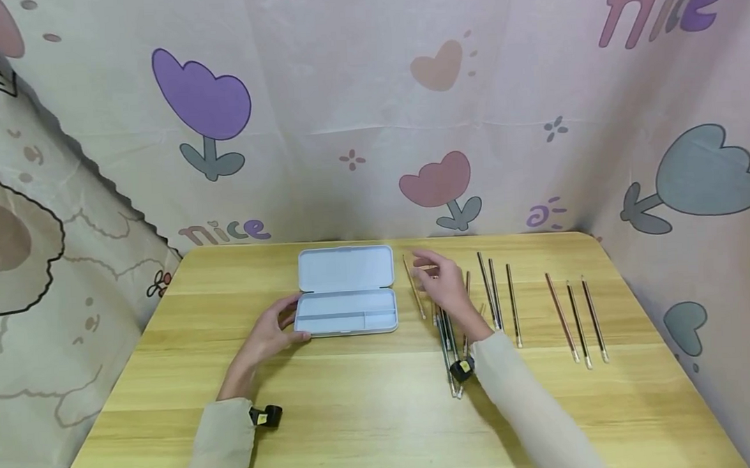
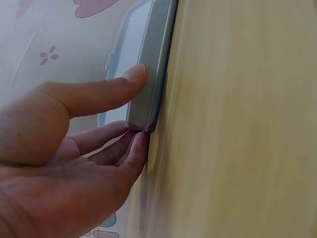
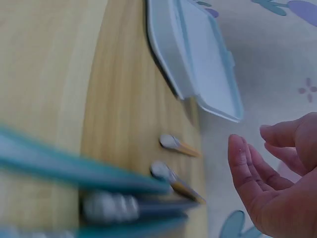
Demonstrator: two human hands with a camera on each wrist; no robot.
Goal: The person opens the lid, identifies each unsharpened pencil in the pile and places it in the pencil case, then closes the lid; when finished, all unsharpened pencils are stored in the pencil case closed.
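A pale blue pencil case lies on the table with its lid folded back. Nothing is in its compartments. My left hand holds its left end, the thumb on the front wall and the fingers at the side, as the left wrist view shows. My right hand hovers right of the case with loosely bent fingers and nothing between them. Left of it lies a yellow pencil. Several dark and green pencils lie partly hidden beneath the right hand and wrist.
Several more pencils lie apart to the right of the right hand. Farther right are a reddish pencil and two dark ones. A patterned cloth hangs behind the wooden table.
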